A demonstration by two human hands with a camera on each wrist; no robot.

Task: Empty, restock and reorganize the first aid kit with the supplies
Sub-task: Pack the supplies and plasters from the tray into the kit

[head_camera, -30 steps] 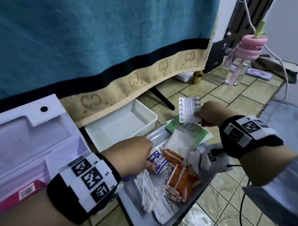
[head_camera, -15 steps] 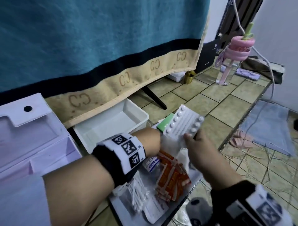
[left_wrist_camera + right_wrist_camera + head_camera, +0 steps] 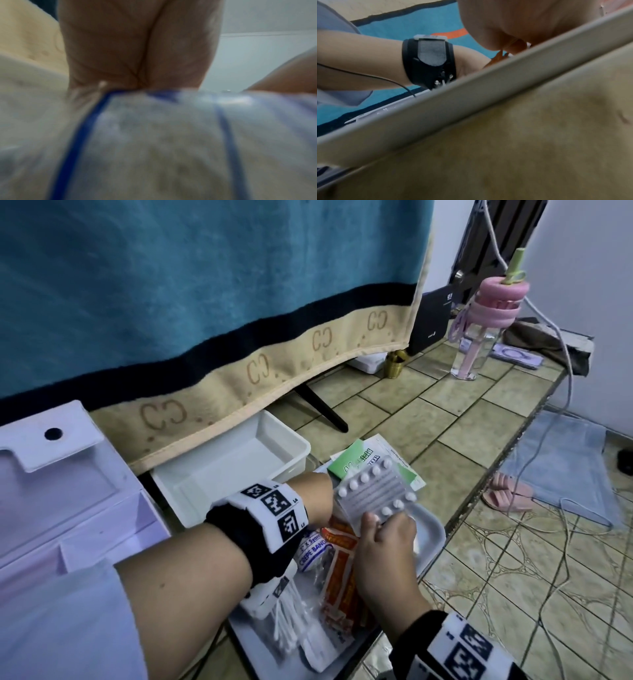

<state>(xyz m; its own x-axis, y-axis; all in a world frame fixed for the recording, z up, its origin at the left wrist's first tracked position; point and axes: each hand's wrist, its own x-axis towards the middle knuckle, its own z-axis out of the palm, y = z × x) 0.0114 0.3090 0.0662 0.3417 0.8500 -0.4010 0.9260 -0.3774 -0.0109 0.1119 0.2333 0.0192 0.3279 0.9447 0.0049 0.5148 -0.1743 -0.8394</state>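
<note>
My right hand [image 3: 385, 520] pinches a silver blister pack of white pills [image 3: 375, 494] by its near edge, over the grey tray [image 3: 433, 537]. In the tray lie a crepe bandage roll [image 3: 313, 549], orange packets [image 3: 342, 573], cotton swabs [image 3: 287, 621] and a green box [image 3: 354, 458]. My left hand [image 3: 315, 494] reaches into the tray; the blister pack hides its fingers. In the left wrist view, the blurred bandage [image 3: 154, 142] lies under my palm [image 3: 137, 40]. The open lilac first aid kit [image 3: 51, 501] stands at the left.
An empty white bin [image 3: 233, 470] sits behind the tray, under a hanging teal towel [image 3: 205, 285]. A pink-lidded bottle [image 3: 486, 313] stands at the far right of the tiled counter [image 3: 428, 412]. The counter's edge runs just right of the tray, with cables on the floor below.
My right hand has brought the blister pack from the far right toward me, over the tray. My left arm has reached further forward and right across the tray.
</note>
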